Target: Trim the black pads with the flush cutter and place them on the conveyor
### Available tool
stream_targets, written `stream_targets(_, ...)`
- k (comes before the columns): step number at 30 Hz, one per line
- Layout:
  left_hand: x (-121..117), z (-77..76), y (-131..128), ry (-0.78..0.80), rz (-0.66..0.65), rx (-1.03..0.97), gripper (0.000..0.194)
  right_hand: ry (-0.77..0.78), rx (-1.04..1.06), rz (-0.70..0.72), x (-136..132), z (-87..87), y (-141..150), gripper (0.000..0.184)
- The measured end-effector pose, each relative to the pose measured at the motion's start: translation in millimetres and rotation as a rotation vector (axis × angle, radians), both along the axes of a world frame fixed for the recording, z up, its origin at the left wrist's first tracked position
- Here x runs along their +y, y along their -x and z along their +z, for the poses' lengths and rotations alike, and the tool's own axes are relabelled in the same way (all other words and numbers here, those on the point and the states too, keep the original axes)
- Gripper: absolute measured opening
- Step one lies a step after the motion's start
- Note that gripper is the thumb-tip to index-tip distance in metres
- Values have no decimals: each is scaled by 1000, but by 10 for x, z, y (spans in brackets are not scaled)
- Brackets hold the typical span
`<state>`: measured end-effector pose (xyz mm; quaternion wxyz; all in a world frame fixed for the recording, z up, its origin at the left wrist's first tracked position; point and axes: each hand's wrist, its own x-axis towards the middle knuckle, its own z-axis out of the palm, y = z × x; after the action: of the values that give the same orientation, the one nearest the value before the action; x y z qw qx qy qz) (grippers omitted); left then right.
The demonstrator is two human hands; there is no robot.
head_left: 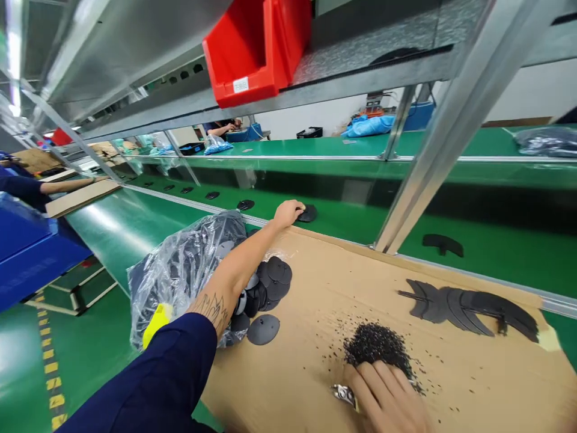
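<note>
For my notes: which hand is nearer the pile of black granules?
Right. The right hand touches the pile; the left hand is far beyond it, at a black disc.

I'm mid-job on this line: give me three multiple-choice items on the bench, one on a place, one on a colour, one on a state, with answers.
1. Where is the pile of black granules?
A) on the floor
B) on the cardboard sheet
C) in a blue crate

2. What colour is the overhead bin?
A) blue
B) yellow
C) red

3. How is the left hand placed?
A) clasping the overhead bin
B) stretched out at a black disc on the green belt
C) buried in the granules

Answers:
1 B, the granules lie heaped on the cardboard.
2 C, the bin shows red.
3 B, the hand reaches past the cardboard's edge.
</note>
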<state>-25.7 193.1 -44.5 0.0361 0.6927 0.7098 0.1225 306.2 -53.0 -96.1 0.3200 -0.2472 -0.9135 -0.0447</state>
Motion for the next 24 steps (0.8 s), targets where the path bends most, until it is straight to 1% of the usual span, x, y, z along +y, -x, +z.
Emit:
stream_targets(3, 66, 21, -84, 77, -20, 50, 30, 27, 39, -17, -62, 31, 24, 35)
stream_targets(6, 99, 101, -240, 107, -76, 109, 26, 66, 50, -55, -139, 41, 26, 33)
stream_targets(8, 64, 179, -409, 123, -150, 140, 19, 95, 17, -64, -199, 48, 10, 29)
stream_targets(10, -58, 274, -621, 167, -263, 164, 19, 113, -30, -62, -254, 57, -10, 26)
stream_targets(11, -153, 329, -738, 202, -334, 170, 20, 117, -53, -53, -275, 62, -19, 25)
stream_targets(13, -393, 442, -994, 295, -548, 157, 19, 125, -90, -33, -302, 73, -34, 22)
stream_targets(14, -519, 492, -1135, 348, -699, 133, 19, 132, -105, -23, -308, 79, -39, 21)
stream_targets(15, -632, 532, -1286, 387, -922, 96, 22, 143, -118, -14, -310, 84, -44, 21)
stream_targets(16, -723, 554, -1450, 369, -1080, 66, 27, 153, -131, -4, -311, 89, -48, 20)
stream_targets(17, -781, 556, -1625, 302, -1157, 58, 31, 161, -141, 3, -310, 92, -51, 20)
stream_targets(18, -804, 536, -1807, 220, -1173, 69, 33, 167, -147, 8, -309, 93, -55, 20)
stream_targets(19, -789, 495, -1994, 146, -1124, 89, 32, 171, -151, 13, -308, 93, -59, 20)
stream_targets(20, -741, 437, -2178, 115, -1044, 112, 31, 172, -148, 16, -309, 90, -63, 20)
stream_targets(22, -580, 300, -2520, 176, -850, 124, 28, 168, -132, 14, -312, 80, -69, 20)
stream_targets(24, -392, 177, -2796, 211, -708, 122, 33, 151, -110, 12, -315, 65, -74, 20)
